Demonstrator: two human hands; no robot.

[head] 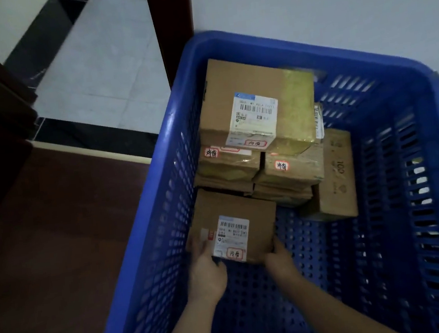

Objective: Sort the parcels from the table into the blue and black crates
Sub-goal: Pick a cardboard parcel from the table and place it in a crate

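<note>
A small brown cardboard parcel (256, 216) with a white barcode label sits low inside the blue crate (429, 160), near its left wall. My left hand (206, 268) grips the parcel's near left corner, and my right hand (279, 255) grips its near right corner. Behind it, several more brown parcels are stacked against the crate's far left side. The largest labelled parcel (258, 108) lies on top of that stack. One plain box (336, 178) stands on edge to the right of the stack.
The blue crate stands on the floor against a white wall (331, 0). Dark red floor (44, 239) lies to its left, and a doorway with pale tiles (100, 70) opens behind. The crate's perforated bottom (343, 248) shows at the right and front.
</note>
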